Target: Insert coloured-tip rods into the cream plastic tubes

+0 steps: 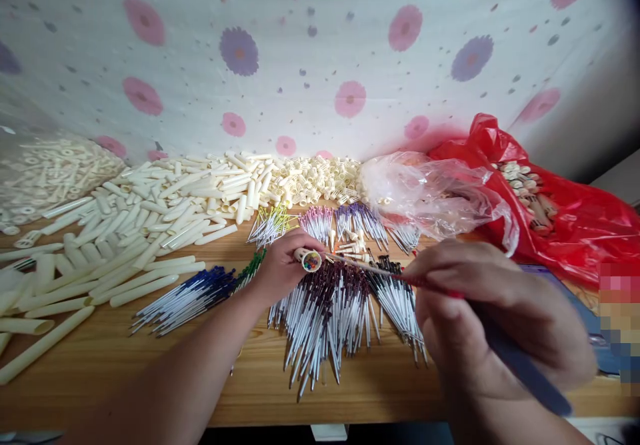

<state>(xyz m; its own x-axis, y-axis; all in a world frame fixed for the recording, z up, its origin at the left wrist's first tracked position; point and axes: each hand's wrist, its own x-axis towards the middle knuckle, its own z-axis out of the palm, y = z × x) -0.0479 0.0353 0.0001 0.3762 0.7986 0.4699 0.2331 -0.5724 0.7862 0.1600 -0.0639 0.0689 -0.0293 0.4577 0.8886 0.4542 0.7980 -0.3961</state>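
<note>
My left hand [280, 265] is closed round a cream plastic tube [307, 259] whose open end shows several coloured tips inside. My right hand [480, 312] pinches a thin red-tipped pen refill [380, 270] that points left toward the tube's mouth. A dark blue flat object [525, 365] also lies along my right palm. Both hands hover over heaps of white pen refills with dark tips [330, 318] on the wooden table [150, 378].
Cream pen barrels [150, 218] cover the table's left and back. Small cream springs [320, 182] lie at the back centre. Bundles of coloured refills [320, 222] sit behind my hands. A clear bag [425, 192] and a red bag [565, 212] with small parts stand at the right.
</note>
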